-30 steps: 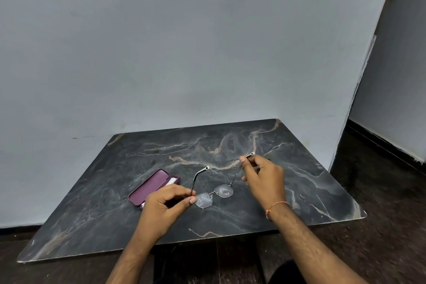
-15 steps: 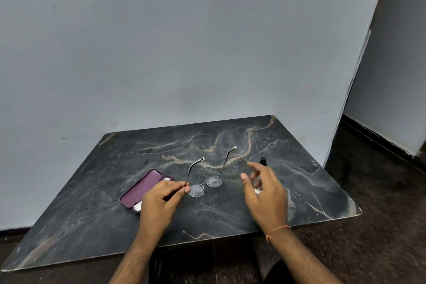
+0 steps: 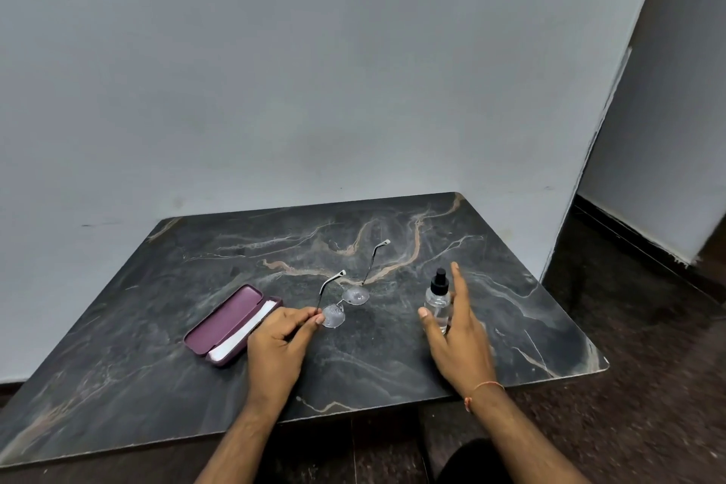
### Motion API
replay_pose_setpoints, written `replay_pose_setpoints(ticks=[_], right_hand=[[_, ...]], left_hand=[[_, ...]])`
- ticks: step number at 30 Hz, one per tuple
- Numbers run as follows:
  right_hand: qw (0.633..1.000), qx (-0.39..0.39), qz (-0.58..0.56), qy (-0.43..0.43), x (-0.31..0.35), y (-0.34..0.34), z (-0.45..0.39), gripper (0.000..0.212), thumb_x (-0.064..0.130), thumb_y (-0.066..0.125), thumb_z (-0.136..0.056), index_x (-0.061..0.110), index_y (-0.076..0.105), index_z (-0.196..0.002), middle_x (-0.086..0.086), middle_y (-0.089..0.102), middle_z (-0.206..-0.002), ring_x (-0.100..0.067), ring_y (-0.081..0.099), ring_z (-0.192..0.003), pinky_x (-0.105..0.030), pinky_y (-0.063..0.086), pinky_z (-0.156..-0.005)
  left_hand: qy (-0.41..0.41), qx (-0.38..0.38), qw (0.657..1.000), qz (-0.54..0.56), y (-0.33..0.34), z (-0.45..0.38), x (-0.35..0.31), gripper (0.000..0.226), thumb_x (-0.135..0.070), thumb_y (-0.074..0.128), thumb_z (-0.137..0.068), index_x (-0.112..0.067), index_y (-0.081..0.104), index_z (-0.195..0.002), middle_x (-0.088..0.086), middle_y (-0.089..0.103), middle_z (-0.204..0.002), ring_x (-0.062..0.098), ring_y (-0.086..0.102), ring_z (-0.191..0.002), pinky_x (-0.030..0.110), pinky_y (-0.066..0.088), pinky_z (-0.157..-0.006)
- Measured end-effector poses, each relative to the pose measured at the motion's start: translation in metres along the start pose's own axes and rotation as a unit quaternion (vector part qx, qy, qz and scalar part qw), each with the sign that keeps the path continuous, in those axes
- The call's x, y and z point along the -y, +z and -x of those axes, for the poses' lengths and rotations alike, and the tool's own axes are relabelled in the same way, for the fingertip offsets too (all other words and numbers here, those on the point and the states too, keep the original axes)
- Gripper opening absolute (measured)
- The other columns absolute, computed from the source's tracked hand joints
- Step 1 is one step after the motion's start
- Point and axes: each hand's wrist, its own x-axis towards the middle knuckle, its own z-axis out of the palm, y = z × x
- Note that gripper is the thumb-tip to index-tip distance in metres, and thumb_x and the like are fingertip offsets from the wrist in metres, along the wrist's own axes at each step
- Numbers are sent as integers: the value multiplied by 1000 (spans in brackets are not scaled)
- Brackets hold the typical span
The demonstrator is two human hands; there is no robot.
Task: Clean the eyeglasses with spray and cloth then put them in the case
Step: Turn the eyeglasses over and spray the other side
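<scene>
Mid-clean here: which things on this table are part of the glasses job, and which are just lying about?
Belongs to the job:
- eyeglasses, pinched by the left hand
- spray bottle, right hand open around it
- open purple case
- white cloth inside the case

Just there:
- marble table
- nothing else lies on it

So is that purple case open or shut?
Open: the case lies with its lid swung back, white cloth showing inside.
</scene>
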Motion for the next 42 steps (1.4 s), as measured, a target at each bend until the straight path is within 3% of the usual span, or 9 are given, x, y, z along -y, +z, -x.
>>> replay_pose_setpoints(ticks=[4, 7, 9, 11, 13, 20, 25, 32, 42], right_hand=[[999, 13, -36, -18, 2, -3, 4, 91, 43, 65, -102, 63, 0, -162, 8, 62, -153, 9, 70, -106, -2, 37, -90], [994, 36, -94, -35, 9, -8, 14, 91, 38, 65, -102, 62, 1, -163, 0, 71, -141, -3, 76, -91, -29, 58, -93], [991, 66, -105, -46, 17, -10, 22, 92, 32, 65, -102, 61, 4, -163, 5, 79, -109, -12, 74, -68, -47, 64, -79], [987, 104, -102, -70, 28, -10, 29, 88, 34, 62, -100, 62, 7, -163, 12, 74, -86, -16, 67, -53, -43, 62, -61], [983, 127, -87, -101, 41, -7, 34, 82, 39, 55, -97, 62, 11, -163, 32, 68, -96, -9, 54, -43, -27, 52, -52], [977, 168, -51, -119, 77, 13, 35, 83, 30, 50, -90, 70, 20, -156, 15, 59, -77, -9, 54, -61, -25, 46, -60], [973, 194, -1, -121, 88, 23, 29, 73, 50, 58, -98, 77, 17, -152, 8, 62, -70, -5, 62, -74, -32, 52, -74], [962, 236, -5, -135, 97, 28, 28, 73, 49, 58, -96, 80, 15, -145, 35, 56, -93, 15, 59, -92, -20, 44, -82], [968, 233, -20, -92, 99, 27, 31, 65, 48, 59, -96, 76, 30, -147, 7, 72, -80, -13, 70, -55, -39, 65, -72]], left_hand=[[18, -10, 1000, -2, -1, 2, 0, 22, -15, 88, -89, -32, 87, -103, -21, 80, -97, 0, 76, -92, 10, 54, -83], [18, -25, 1000, 2, -2, 2, 0, 16, -21, 86, -89, -28, 88, -103, -20, 81, -95, 2, 77, -92, 12, 55, -83], [26, -27, 999, 8, -2, 3, -1, 14, -22, 85, -89, -24, 89, -103, -19, 81, -94, 3, 77, -91, 12, 55, -83], [29, -26, 999, 16, -1, 3, -3, 15, -18, 85, -89, -21, 89, -103, -17, 81, -94, 5, 78, -91, 12, 55, -83], [30, -28, 999, 25, -1, 4, -4, 15, -16, 86, -89, -19, 89, -103, -15, 81, -94, 7, 78, -91, 14, 56, -84], [45, -38, 997, 41, -3, 6, -4, 15, -19, 84, -90, -17, 89, -104, -14, 81, -95, 10, 79, -90, 23, 61, -83], [47, -37, 997, 56, -4, 5, -4, 14, -24, 84, -91, -21, 89, -104, -16, 80, -95, 10, 79, -90, 20, 60, -83], [44, -37, 996, 62, -4, 6, -2, 14, -24, 84, -92, -24, 88, -105, -15, 80, -95, 9, 78, -90, 22, 61, -82], [57, -39, 996, 61, -4, 6, -5, 15, -24, 84, -92, -25, 87, -107, -17, 80, -98, 10, 79, -92, 21, 61, -84]])
